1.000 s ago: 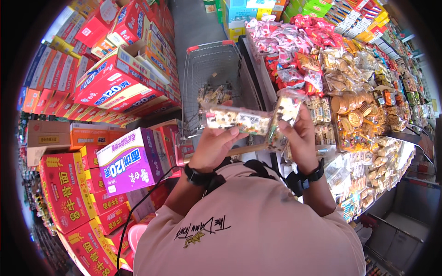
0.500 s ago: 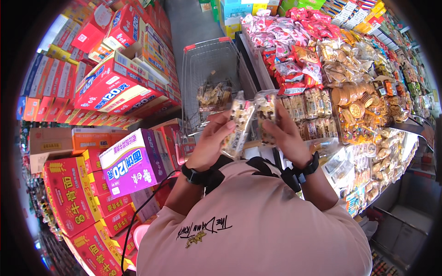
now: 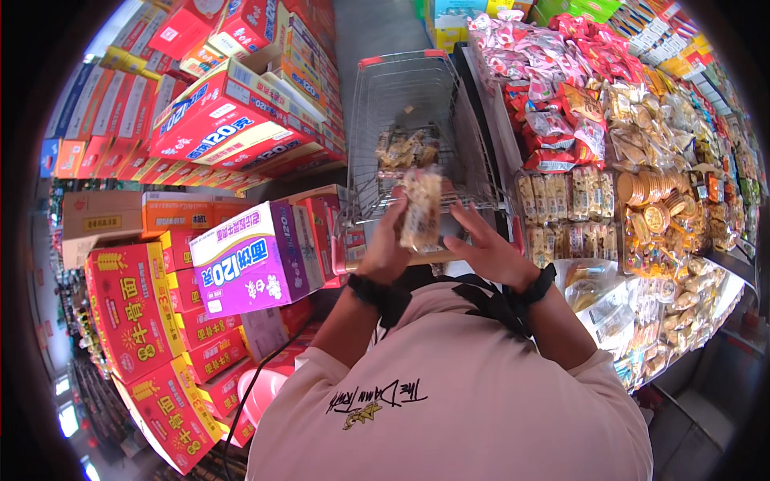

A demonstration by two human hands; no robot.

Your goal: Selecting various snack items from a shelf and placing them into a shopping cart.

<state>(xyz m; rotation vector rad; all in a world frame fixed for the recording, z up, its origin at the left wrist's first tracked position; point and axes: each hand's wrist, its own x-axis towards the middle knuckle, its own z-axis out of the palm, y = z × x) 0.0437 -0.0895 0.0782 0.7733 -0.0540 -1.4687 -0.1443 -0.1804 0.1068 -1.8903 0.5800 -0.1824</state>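
My left hand point(image 3: 385, 252) is closed around clear-wrapped snack bars point(image 3: 422, 210), pale with dark specks, held up over the near end of a shopping cart point(image 3: 354, 120). Motion blurs the top of the bars, and I cannot tell whether one pack or two stacked together are in the hand. To their right, my right hand point(image 3: 496, 255) is open with its fingers apart and nothing in it. Inside the cart, beyond my hands, lie more wrapped snack packs point(image 3: 407, 151). The cart's handle point(image 3: 429, 257) runs just under both hands.
Along the right stretches a display of bagged snacks: red and pink packets point(image 3: 553, 132), rows of similar wrapped bars point(image 3: 565, 196) and round golden biscuits point(image 3: 656, 216). Stacked red cartons point(image 3: 128, 309) and a purple-and-white carton point(image 3: 253, 256) crowd the left. A grey aisle floor point(image 3: 369, 28) lies beyond the cart.
My right hand held a pack of bars and now has none. The left hand's bars have moved in between my hands. The whole view has shifted, with the cart now farther right.
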